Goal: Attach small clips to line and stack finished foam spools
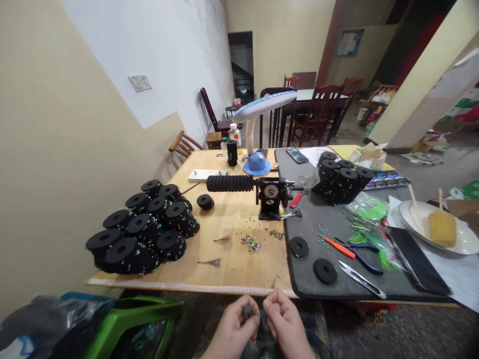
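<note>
Just in front of the table's near edge, my left hand (239, 321) has its fingers curled round a small dark grey piece (247, 310), too small to name. Close beside it, my right hand (281, 315) is pinched, thumb against fingers; whatever it holds is too fine to make out. Beyond my hands lie a pile of tiny coloured beads (251, 243) and a small tuft of fine strands (210, 262). Black foam rings (325, 270) rest on the grey mat to the right. A black hand-cranked winder (271, 197) carries a row of foam rings (230, 183) on its shaft.
Stacks of black foam spools (142, 224) fill the table's left side; more spools (346, 177) stand at the back right. A blue lamp (257, 163) rises behind the winder. Pliers (361, 254), tweezers (361, 279), a dark tablet (419, 259) and a plate (469, 239) lie to the right.
</note>
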The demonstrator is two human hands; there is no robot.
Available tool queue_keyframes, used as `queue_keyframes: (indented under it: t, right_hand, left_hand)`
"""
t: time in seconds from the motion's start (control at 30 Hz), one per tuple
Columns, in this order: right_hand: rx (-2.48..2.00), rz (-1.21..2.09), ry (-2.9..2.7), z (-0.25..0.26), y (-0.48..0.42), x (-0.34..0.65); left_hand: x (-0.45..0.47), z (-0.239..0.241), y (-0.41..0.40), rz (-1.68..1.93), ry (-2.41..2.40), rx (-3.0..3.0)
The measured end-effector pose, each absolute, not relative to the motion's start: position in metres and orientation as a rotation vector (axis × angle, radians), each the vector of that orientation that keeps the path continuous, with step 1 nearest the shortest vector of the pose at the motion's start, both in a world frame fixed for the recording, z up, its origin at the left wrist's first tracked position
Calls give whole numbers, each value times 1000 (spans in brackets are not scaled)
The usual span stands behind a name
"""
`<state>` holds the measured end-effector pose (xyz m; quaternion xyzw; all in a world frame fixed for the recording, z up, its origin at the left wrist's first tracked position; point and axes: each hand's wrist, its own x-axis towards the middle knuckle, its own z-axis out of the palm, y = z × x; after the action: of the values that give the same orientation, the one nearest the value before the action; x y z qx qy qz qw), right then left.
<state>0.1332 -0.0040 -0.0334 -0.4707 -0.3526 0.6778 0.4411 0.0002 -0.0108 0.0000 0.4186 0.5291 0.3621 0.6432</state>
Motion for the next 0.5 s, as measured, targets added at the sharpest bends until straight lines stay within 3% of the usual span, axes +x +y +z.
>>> queue_keyframes:
  t: [0.5]
  right_hand:
    - [-1174, 1629, -868, -35, -4, 131]
  left_hand:
    - [0, -11, -12, 845, 1209, 983]
